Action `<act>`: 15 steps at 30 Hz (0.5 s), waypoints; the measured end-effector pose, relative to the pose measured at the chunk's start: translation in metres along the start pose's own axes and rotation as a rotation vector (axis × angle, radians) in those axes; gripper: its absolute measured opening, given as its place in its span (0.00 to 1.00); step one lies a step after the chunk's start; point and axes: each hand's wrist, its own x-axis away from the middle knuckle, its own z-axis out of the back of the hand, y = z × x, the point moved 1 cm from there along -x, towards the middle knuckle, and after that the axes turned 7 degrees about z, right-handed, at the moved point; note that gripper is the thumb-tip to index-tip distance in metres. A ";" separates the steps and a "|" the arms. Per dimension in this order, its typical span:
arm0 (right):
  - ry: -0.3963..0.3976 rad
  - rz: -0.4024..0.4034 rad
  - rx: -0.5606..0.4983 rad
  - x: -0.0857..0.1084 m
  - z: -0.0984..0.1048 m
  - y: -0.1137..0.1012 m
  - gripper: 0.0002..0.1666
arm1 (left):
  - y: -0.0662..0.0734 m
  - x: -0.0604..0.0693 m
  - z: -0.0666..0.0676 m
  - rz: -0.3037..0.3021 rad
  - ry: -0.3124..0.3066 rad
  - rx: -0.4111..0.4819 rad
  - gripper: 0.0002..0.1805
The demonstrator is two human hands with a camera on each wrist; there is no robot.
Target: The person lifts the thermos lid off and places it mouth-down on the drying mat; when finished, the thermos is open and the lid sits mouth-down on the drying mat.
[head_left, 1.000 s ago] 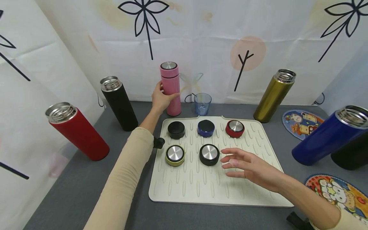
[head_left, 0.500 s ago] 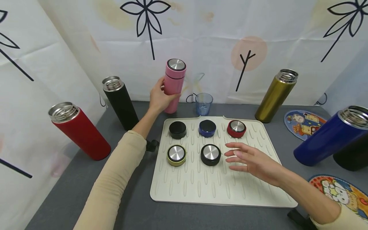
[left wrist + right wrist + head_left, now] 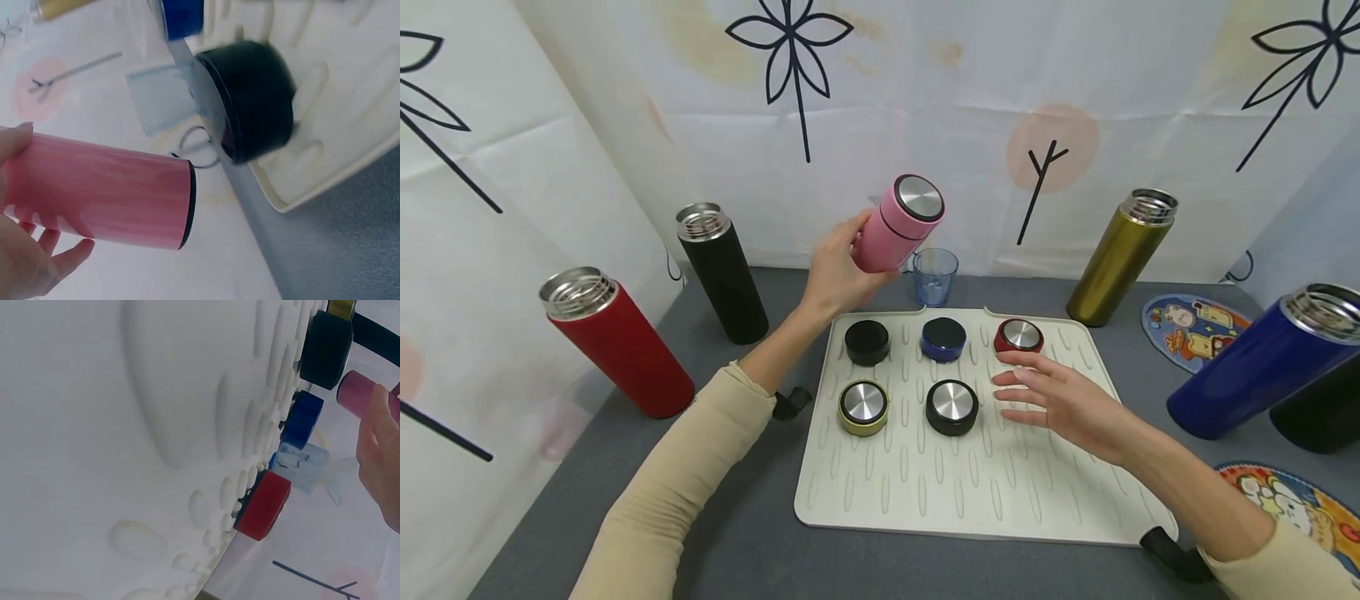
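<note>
My left hand (image 3: 842, 271) grips a pink thermos bottle (image 3: 891, 233) with its lid on. The bottle is off the table, its silver-topped end leaning to the right. In the left wrist view the bottle's dark-edged base (image 3: 191, 203) shows. Over the cream drying mat (image 3: 917, 500) hovers my right hand (image 3: 1060, 400), fingers loosely extended and holding nothing. Closest to its fingertips are a black lid with a silver top (image 3: 951, 407) and a red lid (image 3: 1018, 334). A plain black lid (image 3: 867, 342), a blue lid (image 3: 943, 339) and a yellow-green lid (image 3: 862, 407) also sit on the mat.
Lidless bottles stand around the mat: red (image 3: 621, 346) and black (image 3: 724, 279) at left, gold (image 3: 1120, 258) and blue (image 3: 1262, 362) at right. A clear blue cup (image 3: 935, 277) is behind the mat. Cartoon placemats (image 3: 1195, 329) lie at right.
My left hand has lifted the pink bottle off the table, moved it right and tilted its top rightward. My right hand has shifted slightly, staying over the mat.
</note>
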 end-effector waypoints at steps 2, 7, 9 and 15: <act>0.010 0.004 0.001 -0.002 0.000 -0.002 0.34 | 0.007 0.005 0.000 -0.019 -0.009 -0.021 0.42; 0.034 -0.002 0.009 -0.008 -0.002 -0.010 0.35 | 0.025 0.019 0.002 -0.052 -0.051 -0.063 0.42; 0.043 0.000 0.009 -0.010 -0.003 -0.014 0.35 | 0.032 0.025 0.002 -0.069 -0.075 -0.069 0.43; 0.061 0.057 -0.016 -0.015 -0.005 -0.029 0.36 | 0.052 0.039 0.004 -0.175 -0.111 -0.125 0.41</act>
